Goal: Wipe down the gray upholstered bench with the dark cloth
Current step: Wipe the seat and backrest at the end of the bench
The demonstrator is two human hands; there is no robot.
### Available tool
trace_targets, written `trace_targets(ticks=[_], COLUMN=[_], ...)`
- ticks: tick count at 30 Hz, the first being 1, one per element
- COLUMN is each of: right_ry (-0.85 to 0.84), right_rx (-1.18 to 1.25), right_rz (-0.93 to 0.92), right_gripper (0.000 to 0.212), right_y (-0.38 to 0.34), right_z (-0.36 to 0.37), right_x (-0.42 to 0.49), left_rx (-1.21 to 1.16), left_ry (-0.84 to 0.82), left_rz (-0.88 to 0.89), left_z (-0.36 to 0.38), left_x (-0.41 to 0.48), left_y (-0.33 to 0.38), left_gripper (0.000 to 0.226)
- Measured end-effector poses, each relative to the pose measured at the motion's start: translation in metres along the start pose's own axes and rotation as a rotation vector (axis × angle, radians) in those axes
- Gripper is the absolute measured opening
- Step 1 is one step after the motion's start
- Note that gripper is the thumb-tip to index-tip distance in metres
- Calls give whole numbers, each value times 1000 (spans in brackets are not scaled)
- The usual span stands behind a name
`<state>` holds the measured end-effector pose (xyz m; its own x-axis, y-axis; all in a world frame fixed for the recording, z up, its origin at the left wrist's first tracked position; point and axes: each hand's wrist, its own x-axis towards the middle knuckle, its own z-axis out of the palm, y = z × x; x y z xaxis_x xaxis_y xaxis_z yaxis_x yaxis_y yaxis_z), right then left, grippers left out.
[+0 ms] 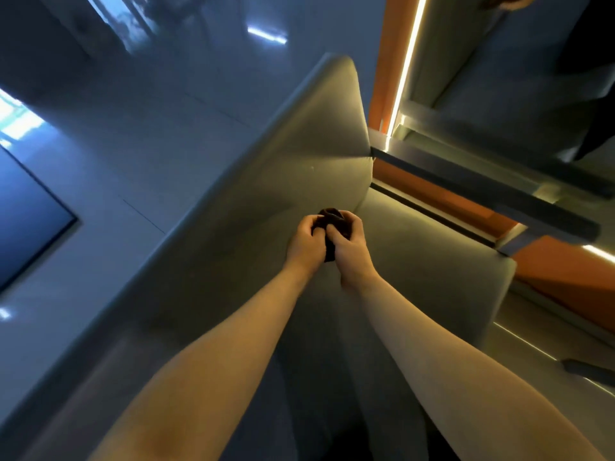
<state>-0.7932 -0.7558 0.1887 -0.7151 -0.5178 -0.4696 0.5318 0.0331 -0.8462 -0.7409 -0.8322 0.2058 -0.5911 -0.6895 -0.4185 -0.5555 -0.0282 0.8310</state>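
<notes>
The gray upholstered bench (pixel 266 201) fills the middle of the view, its seat running from the lower left up to a rounded far end, with a cushioned back panel (pixel 432 271) on the right. Both of my arms reach out over the seat. My left hand (pixel 304 242) and my right hand (pixel 349 244) are pressed together, each gripping the bunched dark cloth (pixel 334 221). The cloth is held just above the crease where the seat meets the back. Most of the cloth is hidden between my fingers.
A glossy pale floor (pixel 116 161) lies to the left of the bench, with a dark rectangular mat or panel (pixel 26 224) at the far left. Orange wall panels (pixel 386 78) with lit strips and dark metal rails (pixel 482 191) stand right behind the bench.
</notes>
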Motion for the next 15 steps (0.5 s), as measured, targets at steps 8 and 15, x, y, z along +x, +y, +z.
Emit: trace_targets(ticks=[8, 15], right_ry=[209, 178], right_rx=[196, 182], right_rz=[27, 10], right_gripper=[36, 47], right_y=[-34, -55], right_z=[45, 77], right_x=[38, 84], left_rx=[1122, 1323], left_ry=[250, 353], left_rz=[643, 481], left_z=[-76, -87], left_x=[42, 87], left_y=[35, 48], left_gripper=[56, 67])
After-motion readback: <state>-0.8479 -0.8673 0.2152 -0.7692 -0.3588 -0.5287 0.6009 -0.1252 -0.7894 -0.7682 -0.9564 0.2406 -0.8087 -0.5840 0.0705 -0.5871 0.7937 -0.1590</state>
